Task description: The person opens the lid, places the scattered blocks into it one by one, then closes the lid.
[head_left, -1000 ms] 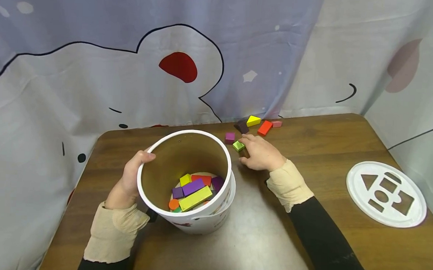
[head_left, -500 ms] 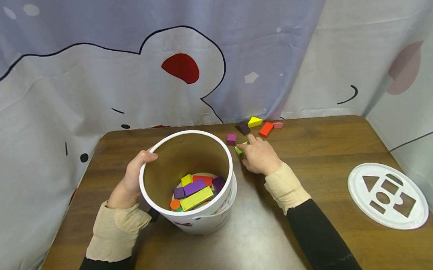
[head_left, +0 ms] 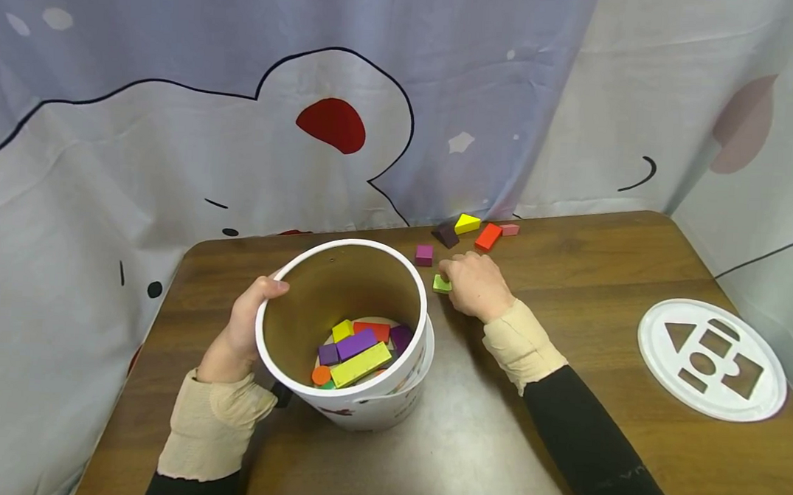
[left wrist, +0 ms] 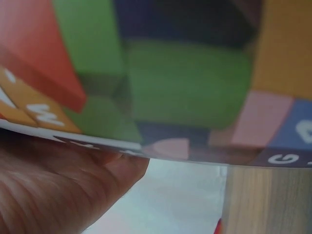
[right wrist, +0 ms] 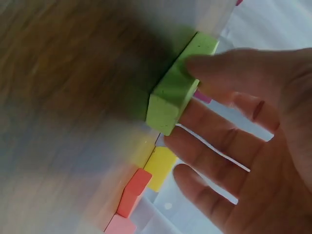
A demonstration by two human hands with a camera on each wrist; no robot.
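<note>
A white bucket (head_left: 376,415) stands tilted at the middle of the table, its mouth toward me. My left hand (head_left: 238,329) grips its left rim, thumb hooked over the edge. In the left wrist view, that hand (left wrist: 73,190) lies against the bucket's printed wall (left wrist: 190,83). Right of the bucket, my right hand (head_left: 477,286) pinches a light green block (head_left: 441,285) at the tabletop. The right wrist view shows the thumb on the green block (right wrist: 170,92) and the other fingers on its far side. A magenta cube (head_left: 423,255) sits just beyond it.
Inside the bucket lie several blocks, among them a long yellow one (head_left: 361,365). Toward the curtain are a dark wedge (head_left: 446,235), a yellow triangle (head_left: 467,223), a red block (head_left: 488,237) and a pink block (head_left: 509,229). A white lid with shaped holes (head_left: 662,311) lies at right.
My right hand has drawn the green block slightly toward me, away from the magenta cube, and turned it. Its fingers have curled in more. The left hand and bucket stay almost the same.
</note>
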